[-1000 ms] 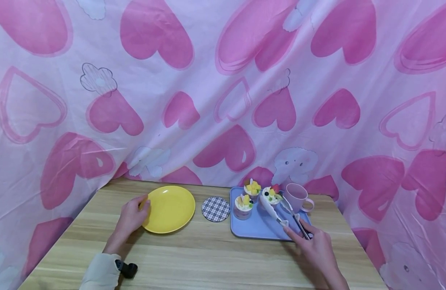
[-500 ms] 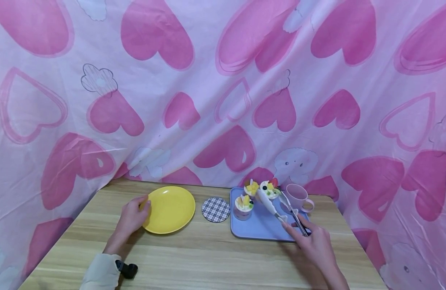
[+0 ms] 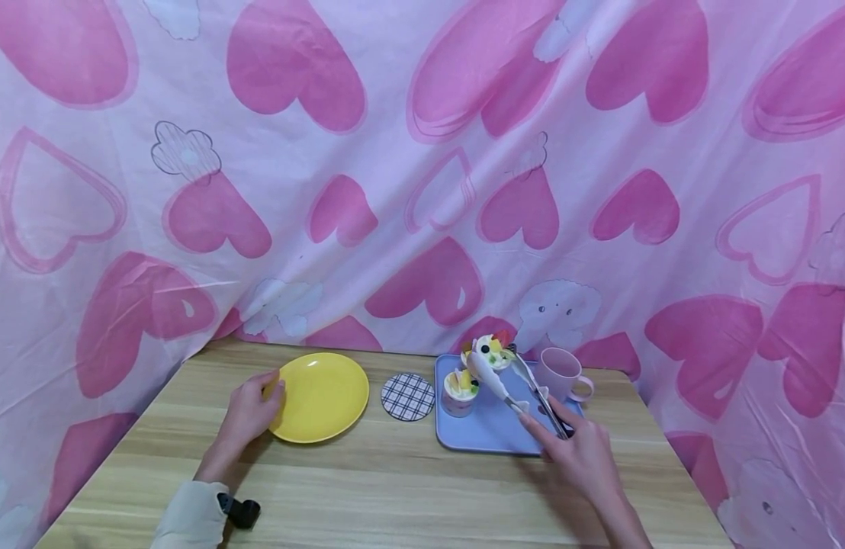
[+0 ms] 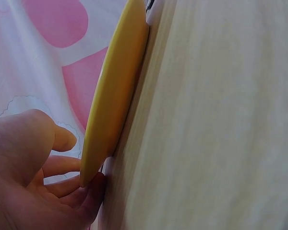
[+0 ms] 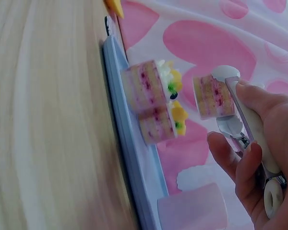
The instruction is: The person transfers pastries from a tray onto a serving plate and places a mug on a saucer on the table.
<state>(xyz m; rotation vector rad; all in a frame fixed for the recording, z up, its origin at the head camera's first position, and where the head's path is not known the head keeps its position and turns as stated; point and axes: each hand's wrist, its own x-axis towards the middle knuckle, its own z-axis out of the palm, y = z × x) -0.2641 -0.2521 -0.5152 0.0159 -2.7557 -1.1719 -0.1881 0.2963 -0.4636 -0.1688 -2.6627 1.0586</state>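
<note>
My left hand (image 3: 251, 404) holds the left rim of a yellow plate (image 3: 322, 396), which lies on the table; in the left wrist view its fingertips are at the plate's rim (image 4: 89, 167). With my right hand (image 3: 580, 456) I grip white-tipped tongs (image 3: 491, 379). Between their tips is a layered cake cup (image 5: 213, 97) topped with cream and fruit, raised above the blue tray (image 3: 480, 437). Two similar cups, a front one (image 3: 459, 396) and a rear one (image 5: 159, 127), stand at the tray's left; the raised cup partly hides the rear one in the head view.
At the tray's right side stands a pink mug (image 3: 558, 370), its handle to the right. A round checked coaster (image 3: 408, 396) lies between plate and tray. Behind the table (image 3: 367, 488) hangs a pink heart-patterned cloth (image 3: 395, 191).
The tongs have lifted the cake cup off the tray and carried it left, away from the mug. My right hand has shifted left with them; my left hand stays at the plate.
</note>
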